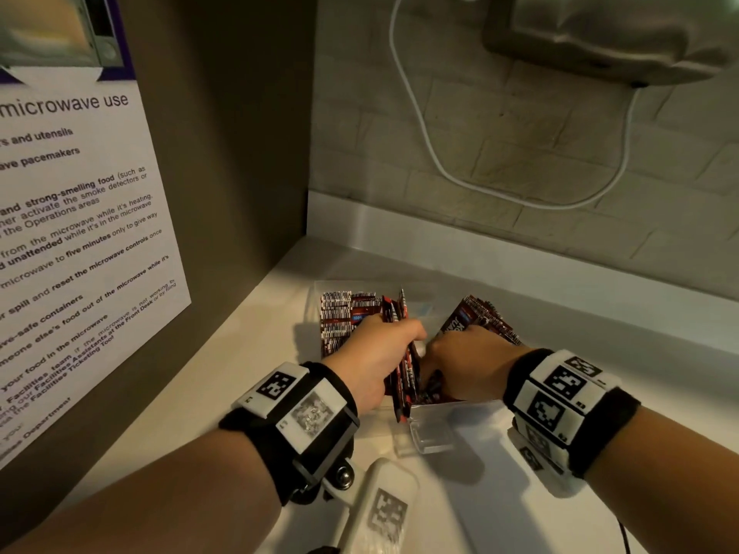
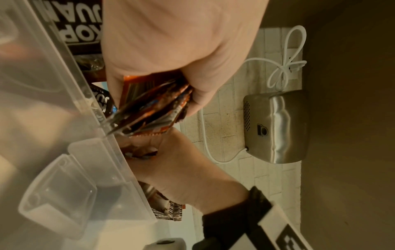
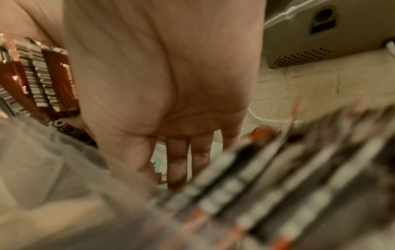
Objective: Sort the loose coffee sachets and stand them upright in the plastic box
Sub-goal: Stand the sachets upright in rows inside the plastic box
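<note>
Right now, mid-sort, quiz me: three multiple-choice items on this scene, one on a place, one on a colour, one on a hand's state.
1. Where is the clear plastic box?
A. on the white counter
B. on the floor
C. mounted on the wall

2. What colour is the cable hanging on the brick wall?
A. black
B. white
C. red

3. What is the left hand doing?
A. lying flat on the counter
B. pointing at the notice
C. gripping a bunch of sachets

Answers: 1 A, the head view shows the box resting on the counter. 2 B, the looped cable is white. 3 C, the left wrist view shows fingers curled round the bunch; the right hand reaches into the box with straight fingers.
</note>
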